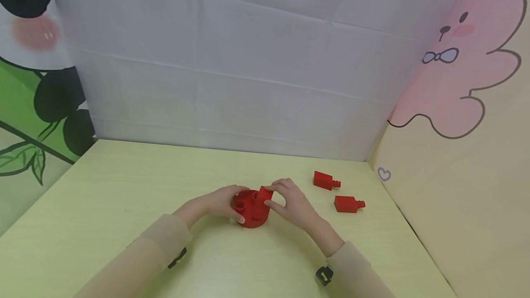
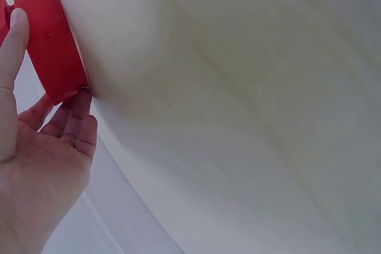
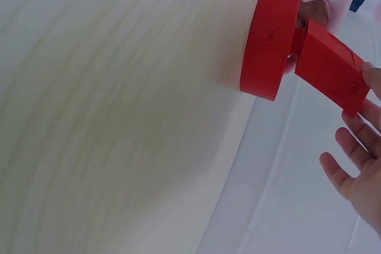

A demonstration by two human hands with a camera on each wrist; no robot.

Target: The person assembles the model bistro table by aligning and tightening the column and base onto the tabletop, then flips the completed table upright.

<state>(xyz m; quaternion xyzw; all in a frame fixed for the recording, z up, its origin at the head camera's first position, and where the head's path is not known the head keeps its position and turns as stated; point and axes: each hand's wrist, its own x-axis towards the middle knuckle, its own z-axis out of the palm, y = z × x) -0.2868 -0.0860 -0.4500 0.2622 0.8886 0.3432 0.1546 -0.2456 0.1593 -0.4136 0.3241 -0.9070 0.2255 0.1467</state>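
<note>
A round red base (image 1: 253, 221) with tube-like sockets on top stands on the table between both hands. My left hand (image 1: 219, 202) grips it at its left rim, with the thumb at the near side. In the left wrist view the base's side (image 2: 56, 46) carries the number 143. My right hand (image 1: 295, 205) pinches the outer end of a red block (image 1: 265, 194) between thumb and fingers. As the right wrist view shows, this block (image 3: 329, 66), marked 147, sits tilted against the base, its narrow neck meeting a socket; how deep is hidden.
Two similar red blocks with knobbed ends lie to the right on the pale yellow table (image 1: 136, 174), one farther back (image 1: 323, 180) and one nearer (image 1: 346, 204). A whitish cloth wall (image 1: 256, 59) rises behind; a cartoon-printed panel (image 1: 468, 187) borders the right side.
</note>
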